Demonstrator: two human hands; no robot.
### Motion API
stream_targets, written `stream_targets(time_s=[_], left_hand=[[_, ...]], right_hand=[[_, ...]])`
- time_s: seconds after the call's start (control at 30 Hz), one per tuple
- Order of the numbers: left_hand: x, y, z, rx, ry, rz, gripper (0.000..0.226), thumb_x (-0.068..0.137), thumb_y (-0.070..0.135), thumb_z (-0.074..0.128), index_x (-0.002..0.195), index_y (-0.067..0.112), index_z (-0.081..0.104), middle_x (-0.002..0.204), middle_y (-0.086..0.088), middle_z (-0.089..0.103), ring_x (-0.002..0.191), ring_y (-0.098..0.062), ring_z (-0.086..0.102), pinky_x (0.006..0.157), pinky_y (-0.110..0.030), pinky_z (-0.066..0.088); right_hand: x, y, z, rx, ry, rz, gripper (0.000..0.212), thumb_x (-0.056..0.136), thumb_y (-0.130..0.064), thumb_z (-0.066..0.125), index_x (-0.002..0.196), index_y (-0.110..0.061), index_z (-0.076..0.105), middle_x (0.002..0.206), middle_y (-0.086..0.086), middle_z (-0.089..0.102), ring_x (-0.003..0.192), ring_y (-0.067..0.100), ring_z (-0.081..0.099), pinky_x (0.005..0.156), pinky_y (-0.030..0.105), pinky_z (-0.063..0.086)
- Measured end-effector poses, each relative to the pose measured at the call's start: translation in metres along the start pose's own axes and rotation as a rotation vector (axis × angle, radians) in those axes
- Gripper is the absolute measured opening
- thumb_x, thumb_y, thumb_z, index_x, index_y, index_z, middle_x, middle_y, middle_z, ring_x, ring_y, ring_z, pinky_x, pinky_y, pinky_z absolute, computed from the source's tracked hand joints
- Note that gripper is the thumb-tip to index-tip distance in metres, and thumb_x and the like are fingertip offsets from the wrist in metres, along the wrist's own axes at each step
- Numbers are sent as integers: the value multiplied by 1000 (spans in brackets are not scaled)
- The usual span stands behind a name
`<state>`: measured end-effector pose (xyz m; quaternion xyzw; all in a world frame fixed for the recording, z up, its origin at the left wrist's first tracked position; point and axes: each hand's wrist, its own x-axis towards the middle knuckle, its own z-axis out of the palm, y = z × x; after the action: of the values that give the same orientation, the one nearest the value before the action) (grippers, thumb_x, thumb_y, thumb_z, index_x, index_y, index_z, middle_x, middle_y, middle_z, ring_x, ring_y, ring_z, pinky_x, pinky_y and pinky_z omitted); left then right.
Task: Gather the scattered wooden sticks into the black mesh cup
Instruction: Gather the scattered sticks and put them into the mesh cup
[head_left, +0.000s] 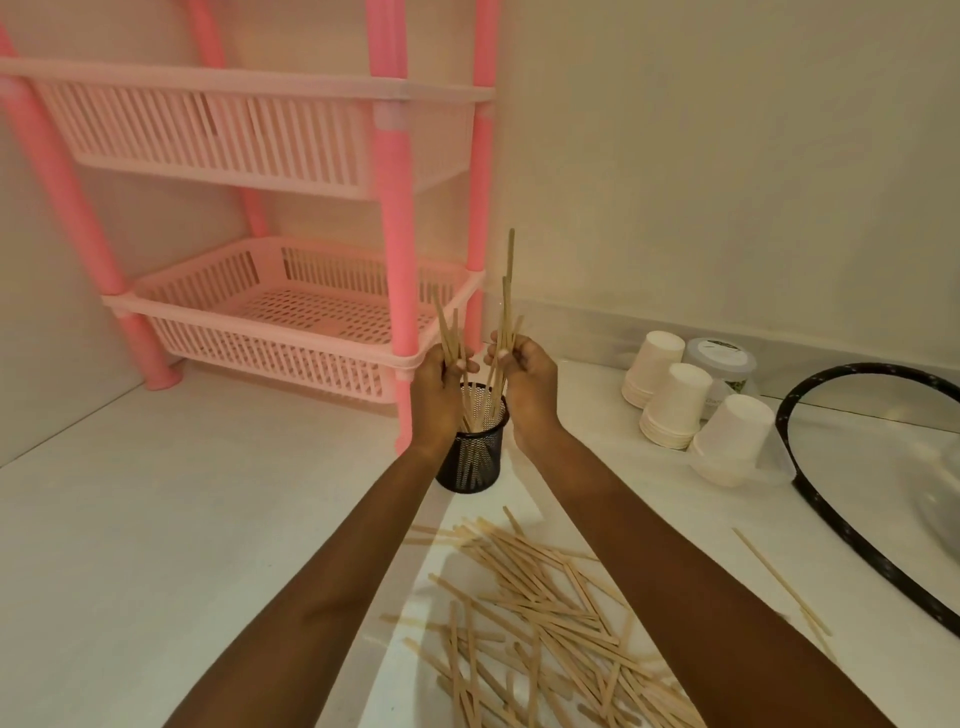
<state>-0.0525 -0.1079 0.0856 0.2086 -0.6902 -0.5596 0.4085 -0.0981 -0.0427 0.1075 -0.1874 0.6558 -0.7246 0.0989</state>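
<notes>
Pale, matt wooden sticks (545, 613) lie scattered on my smooth white counter (156, 519), beside a black metal mesh cup (470, 452). Near the back edge stand matt paper cups (675, 405) and a slightly glossy pink plastic rack (291, 322).

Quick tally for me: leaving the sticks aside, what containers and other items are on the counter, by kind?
Black mesh cup: 1
Stacks of white paper cups: 3
Lidded clear tub: 1
Pink basket rack: 1
Black hoop: 1
Total: 7
Both hands, left hand and right hand, hold wooden sticks over the cup.
</notes>
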Motion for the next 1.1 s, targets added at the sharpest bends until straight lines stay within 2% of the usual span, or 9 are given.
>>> stream_targets(time_s=[0.17, 0.33, 0.47, 0.67, 0.73, 0.8, 0.87, 0.97, 1.1], left_hand=[[-6, -11, -1, -31, -9, -39, 23, 93, -6, 37, 112, -2, 49, 96, -13, 58, 88, -17, 57, 73, -10, 48], [-10, -11, -4, 12, -46, 14, 27, 93, -6, 37, 117, -3, 48, 106, -18, 59, 99, -17, 54, 81, -15, 46], [-15, -11, -5, 48, -68, 58, 29, 94, -4, 37, 119, -1, 50, 111, -19, 60, 102, -16, 54, 83, -14, 45], [-24, -12, -6, 130, -83, 108, 31, 95, -2, 35, 121, -1, 52, 120, -17, 60, 112, -19, 54, 88, -11, 42], [-29, -11, -7, 183, -56, 152, 31, 95, -3, 35, 121, -1, 52, 122, -16, 59, 115, -22, 53, 94, -16, 39], [-36, -11, -9, 259, -45, 225, 31, 94, -4, 35, 120, 2, 52, 123, -13, 57, 115, -17, 50, 94, -9, 36], [-48, -12, -12, 335, -74, 323, 32, 93, -3, 36, 120, 5, 52, 126, -12, 55, 121, -12, 44, 97, -5, 32], [-68, -19, -17, 507, -280, 493, 35, 91, 6, 37, 123, 7, 52, 132, -11, 53, 133, -11, 29, 108, -20, 26], [-88, -37, -22, 785, -762, 562, 39, 95, 14, 43, 134, 13, 42, 146, -10, 40, 141, -18, 23, 115, -30, 23]], right_hand=[[-5, 35, 1, -127, -10, 48, 17, 91, -1, 44, 100, 1, 58, 107, 21, 64, 102, 35, 59, 92, 45, 46], [-10, 45, -8, -155, -110, -35, 25, 91, 0, 45, 113, -8, 52, 101, 2, 59, 98, 19, 57, 84, 28, 46], [-14, 43, -18, -200, -162, -112, 33, 92, -3, 45, 124, -12, 44, 102, 3, 57, 88, 9, 55, 72, 9, 44], [-16, 36, -27, -301, -175, -178, 29, 97, -9, 35, 122, -9, 49, 123, 12, 59, 113, 21, 55, 90, 23, 41], [-18, 33, -31, -325, -169, -208, 30, 97, -7, 34, 123, -8, 49, 126, 11, 57, 117, 19, 53, 90, 14, 39], [-22, 33, -39, -358, -170, -234, 31, 96, -4, 34, 124, -6, 49, 128, 11, 56, 118, 16, 51, 84, 1, 36], [-29, 36, -50, -400, -176, -246, 31, 96, -2, 35, 124, -5, 49, 128, 11, 55, 118, 16, 51, 88, 3, 37], [-46, 45, -71, -473, -164, -239, 29, 94, -1, 39, 121, -3, 52, 124, 13, 58, 117, 21, 53, 95, 18, 37], [-68, 61, -103, -675, -213, -125, 27, 93, -7, 45, 119, -6, 55, 124, 11, 57, 116, 20, 52, 94, 17, 33]])
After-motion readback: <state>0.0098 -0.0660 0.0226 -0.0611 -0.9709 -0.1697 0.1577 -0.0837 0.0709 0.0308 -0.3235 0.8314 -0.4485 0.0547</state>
